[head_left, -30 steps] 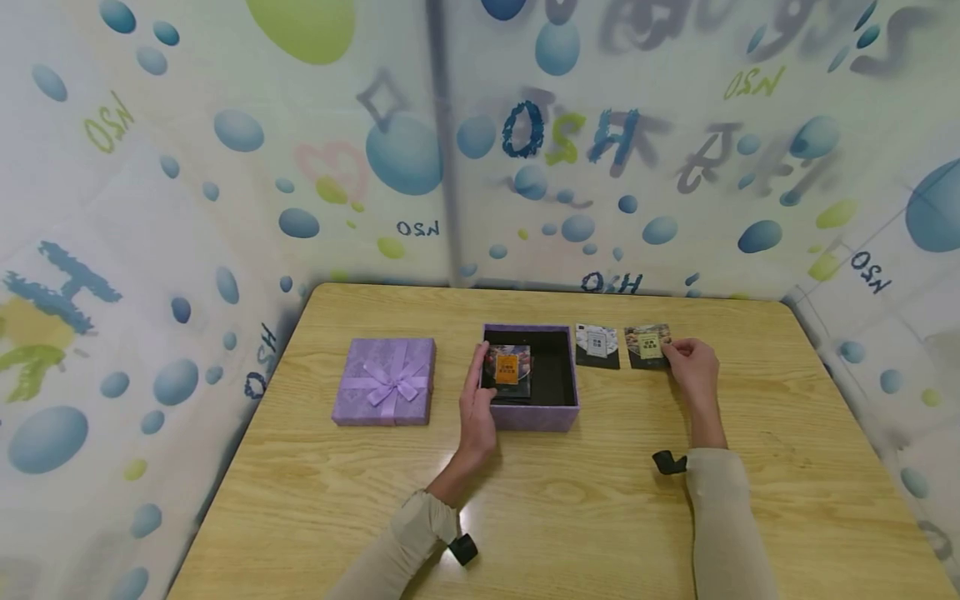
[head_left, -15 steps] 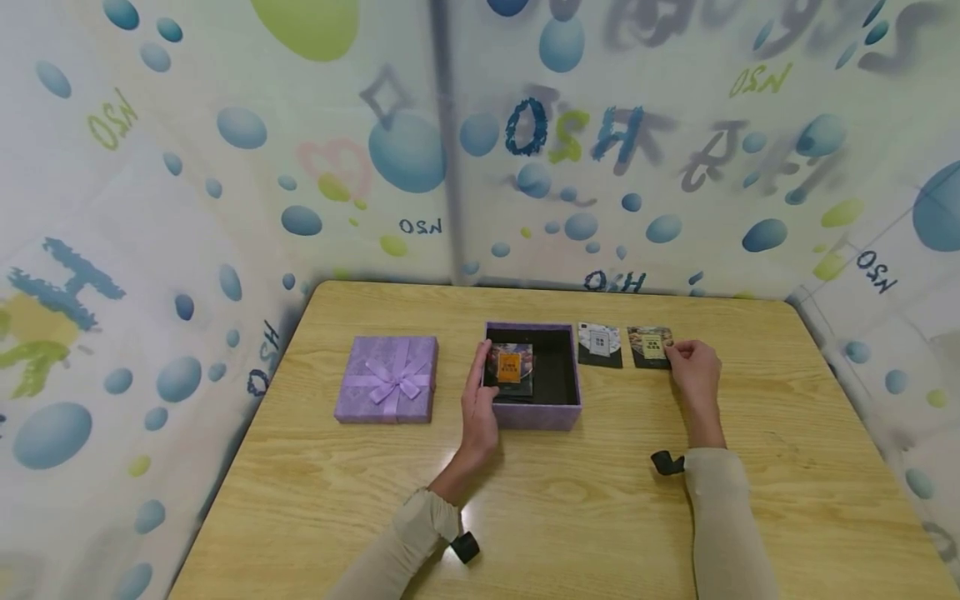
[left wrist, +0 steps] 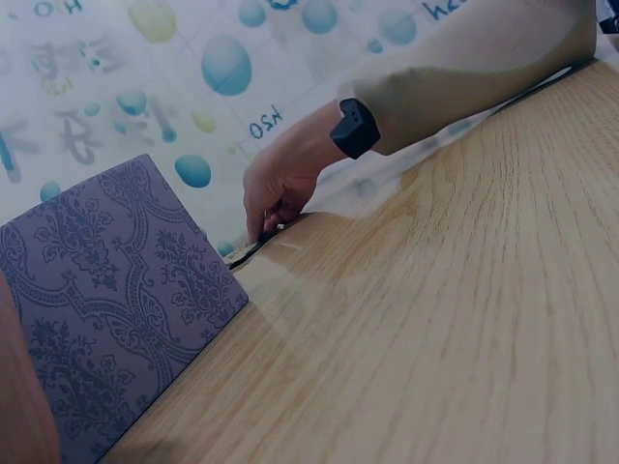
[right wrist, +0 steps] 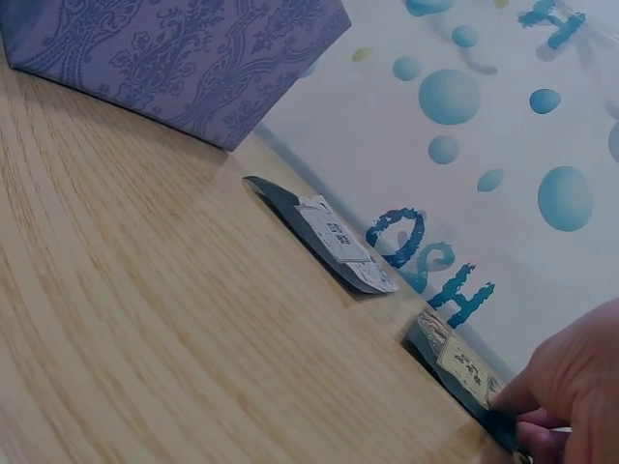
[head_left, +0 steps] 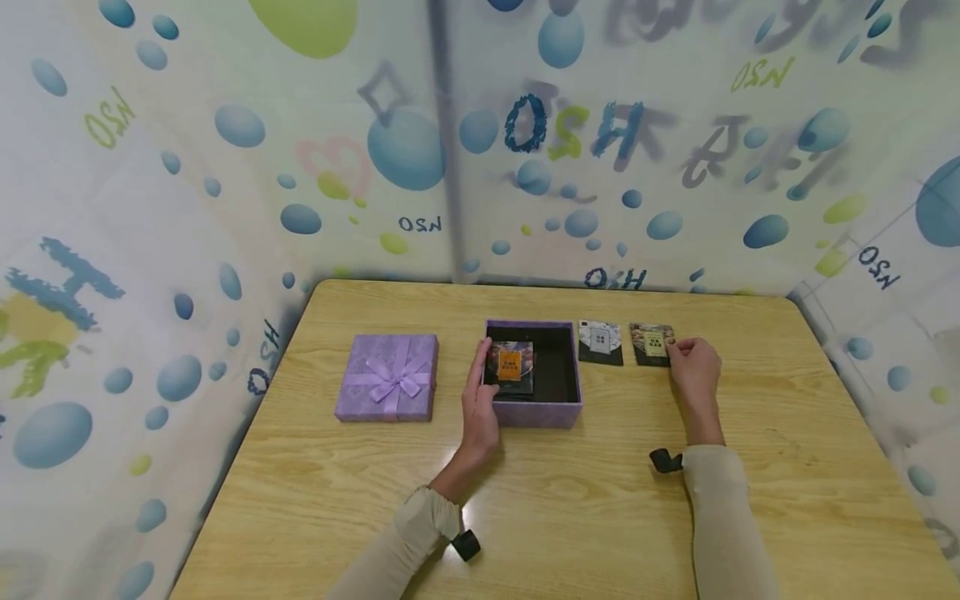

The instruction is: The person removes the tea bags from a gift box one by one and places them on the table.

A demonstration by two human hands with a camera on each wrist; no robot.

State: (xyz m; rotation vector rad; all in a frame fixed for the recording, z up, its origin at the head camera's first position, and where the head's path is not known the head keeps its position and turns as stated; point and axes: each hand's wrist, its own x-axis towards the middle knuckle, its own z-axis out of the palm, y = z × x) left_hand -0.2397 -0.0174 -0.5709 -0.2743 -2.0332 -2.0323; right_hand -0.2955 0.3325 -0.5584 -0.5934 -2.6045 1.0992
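Head view is showing the left hand (head_left: pixel 478 406) resting flat-fingered against the open purple box (head_left: pixel 534 412) at nine o'clock while the right hand (head_left: pixel 693 363) is pinching the green-labelled card (head_left: pixel 651 344) at three o'clock.

Right hand (right wrist: pixel 571 387) fingertips on yellow-labelled card (right wrist: pixel 459 372), purple box (right wrist: pixel 184 58) beyond.

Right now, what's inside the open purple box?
Inside the purple box lies a packet with an orange label on the dark lining. The left hand rests at its edge. Anything under the packet is hidden.
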